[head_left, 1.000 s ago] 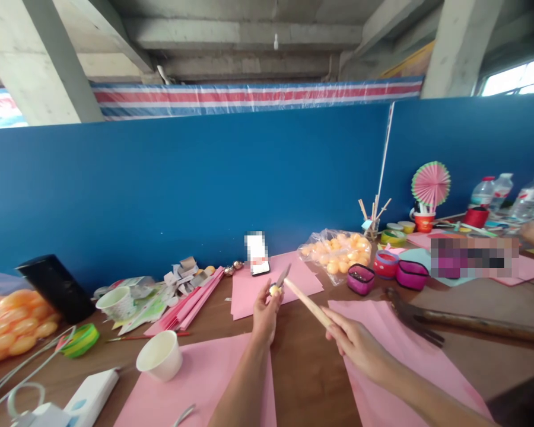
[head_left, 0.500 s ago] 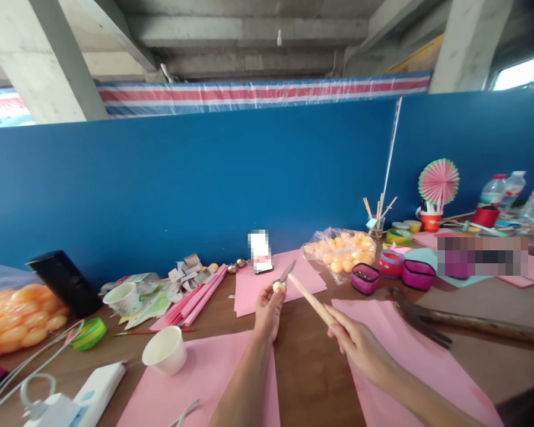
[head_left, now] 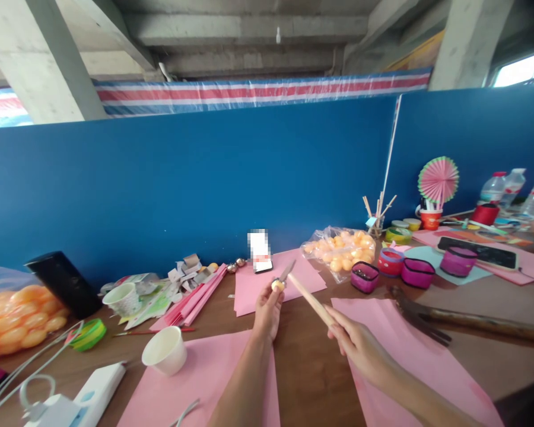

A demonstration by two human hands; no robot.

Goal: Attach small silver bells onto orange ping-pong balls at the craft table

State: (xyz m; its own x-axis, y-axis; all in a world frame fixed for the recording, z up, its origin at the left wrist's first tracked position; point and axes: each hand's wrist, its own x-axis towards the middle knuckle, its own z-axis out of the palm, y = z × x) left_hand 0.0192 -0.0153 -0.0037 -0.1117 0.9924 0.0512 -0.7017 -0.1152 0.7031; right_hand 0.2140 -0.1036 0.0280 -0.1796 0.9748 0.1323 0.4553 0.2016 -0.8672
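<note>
My left hand [head_left: 268, 308] is closed, with a small pale-yellow ball [head_left: 277, 285] at the thumb and fingertips. A pointed metal blade [head_left: 287, 270] sticks up from beside the ball; whether it pierces the ball, I cannot tell. My right hand [head_left: 353, 338] is wrapped round the lower end of a pale wooden stick [head_left: 311, 299]. The stick's far tip slants up to the left, close to the blade. Below, pink paper sheets [head_left: 218, 373] lie on the brown table [head_left: 309, 379]. A white paper cup [head_left: 164, 351] stands left of my left forearm.
A claw hammer [head_left: 471, 320] lies at the right. Behind are a bag of orange balls [head_left: 342, 249], purple containers [head_left: 365, 276], a phone [head_left: 260, 252] and folded pink strips [head_left: 196, 299]. At left are a power strip [head_left: 95, 391] and another ball bag [head_left: 22, 317].
</note>
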